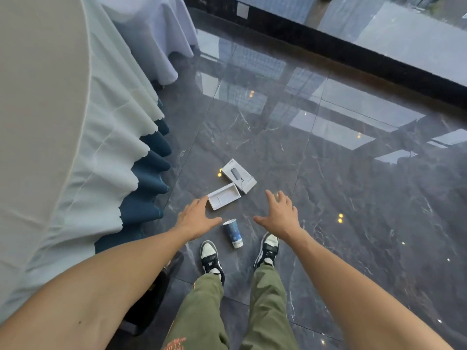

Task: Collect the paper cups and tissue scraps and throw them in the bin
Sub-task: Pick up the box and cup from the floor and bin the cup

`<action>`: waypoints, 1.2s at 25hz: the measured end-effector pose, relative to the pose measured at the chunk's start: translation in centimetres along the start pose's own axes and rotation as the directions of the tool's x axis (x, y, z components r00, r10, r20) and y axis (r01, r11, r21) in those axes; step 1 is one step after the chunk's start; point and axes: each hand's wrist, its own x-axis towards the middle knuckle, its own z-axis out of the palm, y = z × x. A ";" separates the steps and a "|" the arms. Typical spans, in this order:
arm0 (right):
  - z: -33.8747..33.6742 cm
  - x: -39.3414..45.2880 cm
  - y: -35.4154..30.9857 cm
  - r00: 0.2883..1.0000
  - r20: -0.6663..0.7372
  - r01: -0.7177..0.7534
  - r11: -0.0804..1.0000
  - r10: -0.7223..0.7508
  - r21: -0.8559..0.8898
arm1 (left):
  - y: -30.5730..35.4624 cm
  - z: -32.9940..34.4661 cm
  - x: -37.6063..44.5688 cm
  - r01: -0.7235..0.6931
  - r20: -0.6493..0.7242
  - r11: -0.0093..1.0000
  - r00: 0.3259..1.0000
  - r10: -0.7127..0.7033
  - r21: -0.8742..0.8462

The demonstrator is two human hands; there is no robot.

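A blue and white paper cup lies on its side on the dark marble floor, between my two shoes. My left hand hovers just left of the cup, fingers spread and empty. On the cup's right, my right hand is also held out with fingers apart, holding nothing. Both hands are above the floor and apart from the cup. No tissue scraps or bin show in view.
Two white box halves lie on the floor just beyond the cup. A round table with a white cloth over a blue skirt fills the left. Another draped table stands at the back. A black ledge runs along the far side.
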 end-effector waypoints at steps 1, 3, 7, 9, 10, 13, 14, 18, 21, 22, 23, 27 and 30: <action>0.0 1.2 0.4 1.000 0.007 0.008 1.000 -0.007 -0.010 | 0.1 0.2 0.6 0.005 -0.013 1.000 1.000 -0.005 0.017; 0.0 3.7 1.3 0.999 0.028 0.028 0.999 -0.027 -0.035 | 0.4 1.0 1.8 0.031 -0.045 0.999 0.999 -0.030 0.036; 1.4 10.4 3.1 0.990 0.077 0.125 0.989 -0.119 -0.078 | 1.6 4.1 6.9 0.060 -0.091 0.998 0.994 -0.061 -0.012; 3.5 14.9 3.8 0.988 0.054 0.150 0.986 -0.146 -0.078 | 2.0 6.8 11.2 0.048 -0.108 0.997 0.993 -0.053 -0.052; 4.7 17.4 4.1 0.988 0.040 0.150 0.986 -0.147 -0.070 | 2.0 8.4 13.7 0.049 -0.117 0.996 0.992 -0.057 -0.076; 10.1 24.6 4.8 0.990 -0.006 0.144 0.989 -0.144 -0.013 | 0.4 12.7 22.2 0.045 -0.146 0.994 0.988 -0.059 -0.099; 12.5 27.6 5.2 0.989 -0.020 0.147 0.989 -0.147 -0.011 | -0.7 14.4 25.6 0.036 -0.153 0.995 0.987 -0.050 -0.096; 21.6 37.2 7.5 0.992 -0.014 0.123 0.992 -0.122 0.025 | -5.9 21.3 36.3 0.060 -0.155 0.993 0.985 -0.075 -0.099; 28.6 44.4 9.2 0.989 -0.050 0.139 0.989 -0.137 0.042 | -10.0 26.8 44.1 0.090 -0.152 0.992 0.983 -0.104 -0.093; 30.5 46.8 9.6 0.985 -0.075 0.157 0.987 -0.154 0.045 | -11.2 28.2 46.6 0.089 -0.155 0.992 0.983 -0.101 -0.087; 32.5 48.9 10.1 0.979 -0.102 0.179 0.983 -0.174 0.042 | -12.2 29.7 48.8 0.083 -0.163 0.994 0.982 -0.093 -0.070; 37.4 54.6 11.1 0.966 -0.207 0.160 0.987 -0.154 0.011 | -15.1 33.6 54.6 0.025 -0.178 0.996 0.984 -0.010 0.083; 38.9 56.3 11.5 0.960 -0.251 0.130 0.991 -0.125 0.005 | -16.6 35.1 56.7 -0.004 -0.193 0.967 0.980 0.054 0.253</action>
